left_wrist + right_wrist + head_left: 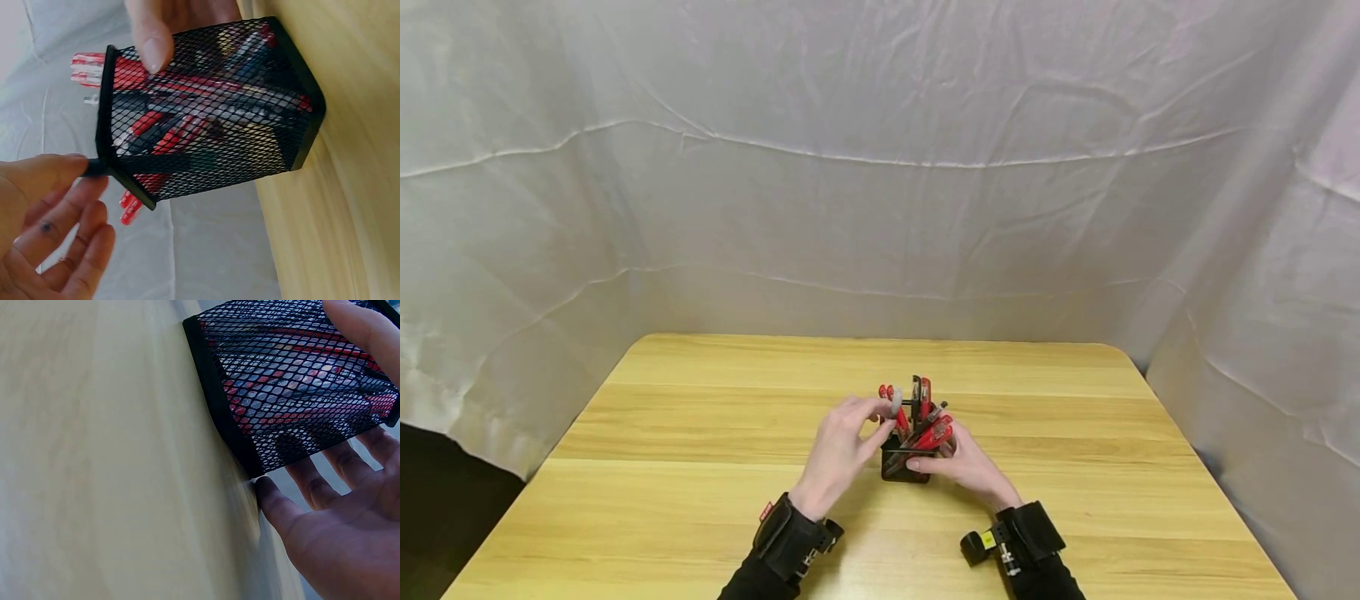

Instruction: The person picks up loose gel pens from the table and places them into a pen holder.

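Observation:
A black mesh pen holder [905, 468] stands near the middle of the table, full of red and black pens [931, 433]. My right hand [973, 467] grips it from the right; the thumb [365, 334] lies on one mesh side and the fingers [325, 484] on another. At the rim, my left hand [53, 212] pinches the end of a dark, slim pen-like stick [94, 167] between thumb and fingertips. The stick's lower part shows through the mesh, inside the holder. In the head view, my left hand [842, 450] is beside a small pale grey thing [897, 402] of unclear kind.
The wooden table [700, 417] spreads out around the holder, with rounded far corners. A grey-white cloth [880, 208] hangs behind it and along both sides. Each wrist wears a black strap [786, 533] with a small device.

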Available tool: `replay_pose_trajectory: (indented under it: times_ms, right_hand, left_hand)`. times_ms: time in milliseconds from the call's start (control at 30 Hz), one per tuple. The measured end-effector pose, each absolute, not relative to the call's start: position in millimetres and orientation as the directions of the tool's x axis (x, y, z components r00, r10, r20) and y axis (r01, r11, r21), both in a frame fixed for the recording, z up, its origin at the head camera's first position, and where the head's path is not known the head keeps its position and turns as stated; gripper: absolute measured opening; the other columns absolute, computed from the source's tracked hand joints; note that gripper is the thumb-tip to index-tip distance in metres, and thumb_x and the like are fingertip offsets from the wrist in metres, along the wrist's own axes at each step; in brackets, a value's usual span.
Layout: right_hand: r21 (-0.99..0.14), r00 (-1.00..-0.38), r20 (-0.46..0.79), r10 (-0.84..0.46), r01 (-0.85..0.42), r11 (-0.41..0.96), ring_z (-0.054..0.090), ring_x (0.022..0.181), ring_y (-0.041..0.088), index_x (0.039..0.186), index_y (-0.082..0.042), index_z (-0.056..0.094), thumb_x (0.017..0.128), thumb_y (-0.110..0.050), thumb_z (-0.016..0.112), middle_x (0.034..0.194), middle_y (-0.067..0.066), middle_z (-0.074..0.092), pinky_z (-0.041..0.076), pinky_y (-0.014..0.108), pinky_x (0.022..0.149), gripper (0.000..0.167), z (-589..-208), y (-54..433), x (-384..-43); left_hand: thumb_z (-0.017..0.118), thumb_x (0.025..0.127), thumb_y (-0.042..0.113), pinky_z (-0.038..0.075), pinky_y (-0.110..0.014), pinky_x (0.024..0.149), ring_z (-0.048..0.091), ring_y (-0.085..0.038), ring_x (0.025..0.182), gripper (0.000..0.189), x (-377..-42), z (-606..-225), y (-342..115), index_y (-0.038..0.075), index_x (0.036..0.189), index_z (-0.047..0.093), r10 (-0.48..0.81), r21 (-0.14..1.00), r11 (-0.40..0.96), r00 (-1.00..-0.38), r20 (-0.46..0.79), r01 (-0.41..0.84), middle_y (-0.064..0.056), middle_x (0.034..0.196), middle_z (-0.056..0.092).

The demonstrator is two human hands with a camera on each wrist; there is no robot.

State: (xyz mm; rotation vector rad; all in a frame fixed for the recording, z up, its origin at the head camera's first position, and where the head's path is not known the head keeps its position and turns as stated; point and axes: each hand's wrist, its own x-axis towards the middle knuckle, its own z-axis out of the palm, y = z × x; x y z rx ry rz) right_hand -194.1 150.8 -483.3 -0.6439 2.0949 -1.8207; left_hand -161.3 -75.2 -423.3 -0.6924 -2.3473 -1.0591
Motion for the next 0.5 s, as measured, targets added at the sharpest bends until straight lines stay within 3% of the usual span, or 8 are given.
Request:
replay_pose_trajectory:
  times_ms: [267,500]
  right_hand:
    - [-0.981,-0.858,0.081,-0.507,-0.160,0.114,0.039,0.147,0.031,0.147,-0.012,0.047,0.086,-0.012,0.079,0.151,0.007,0.050,0.023,0.059,0.124,0.070,-485.5,149.5,-196.4]
    - [-0.985,-0.866,0.041,-0.499,-0.119,0.125,0.037,0.148,0.034,0.149,-0.005,0.042,0.084,-0.013,0.081,0.151,0.009,0.050,0.022,0.058,0.125,0.076,-481.7,149.3,-195.3]
  left_hand:
    - [0.075,0.089,0.026,0.057,-0.046,0.092,0.066,-0.027,0.108,0.032,-161.1,-418.1,-84.0,0.007,0.114,0.072,0.180,0.552,0.709,-0.869,0.460,0.439,-0.013,0.114,0.074]
    - [0.075,0.089,0.023,0.055,-0.052,0.096,0.065,-0.031,0.112,0.034,-170.5,-419.3,-106.2,0.005,0.118,0.071,0.129,0.581,0.741,-0.920,0.369,0.337,-0.015,0.119,0.073]
